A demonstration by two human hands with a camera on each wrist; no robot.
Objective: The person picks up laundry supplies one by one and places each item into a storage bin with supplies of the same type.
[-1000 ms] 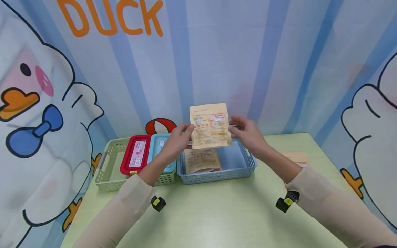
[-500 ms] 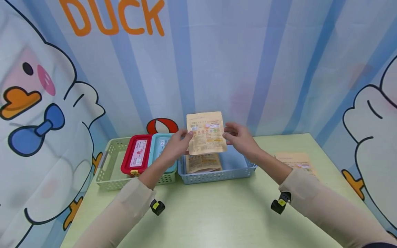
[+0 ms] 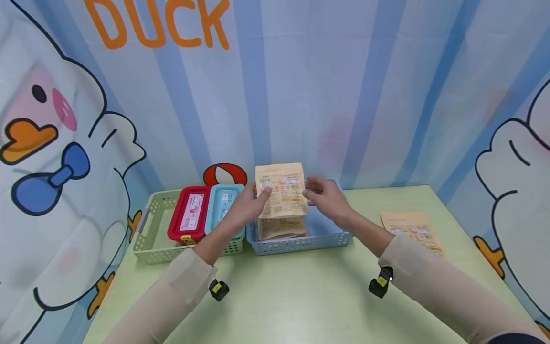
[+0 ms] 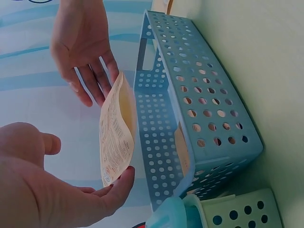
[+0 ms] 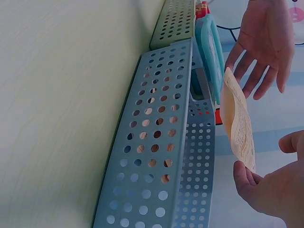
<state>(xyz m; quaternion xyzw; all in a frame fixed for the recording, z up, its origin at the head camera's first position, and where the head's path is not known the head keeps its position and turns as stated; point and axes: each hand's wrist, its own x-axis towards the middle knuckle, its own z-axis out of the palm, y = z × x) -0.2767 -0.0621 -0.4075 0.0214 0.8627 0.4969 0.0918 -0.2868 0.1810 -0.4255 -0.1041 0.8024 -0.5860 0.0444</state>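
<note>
A beige printed pouch (image 3: pixel 281 191) is held up between both hands, above the left part of the blue basket (image 3: pixel 326 234). Its lower side bulges slightly in the left wrist view. My left hand (image 3: pixel 247 205) touches the pouch's left edge with its fingertips; the thumb stands off from the surface in the left wrist view. On the opposite edge, my right hand (image 3: pixel 328 198) touches with extended fingertips, its thumb apart in the right wrist view. Inside the blue basket, beneath the held pouch, lies another beige pouch (image 3: pixel 281 228), partly hidden.
Left of the blue basket stands a green basket (image 3: pixel 148 253) holding a red-lidded box (image 3: pixel 189 215) and a turquoise-lidded box (image 3: pixel 225 200). A further beige pouch (image 3: pixel 410 227) lies on the table (image 3: pixel 301 296) at right. A duck-print curtain (image 3: pixel 301 86) hangs behind.
Both hands have lowered the pouch and shifted it a little to the left. The pouch on the table at right has come more into sight from behind the right forearm.
</note>
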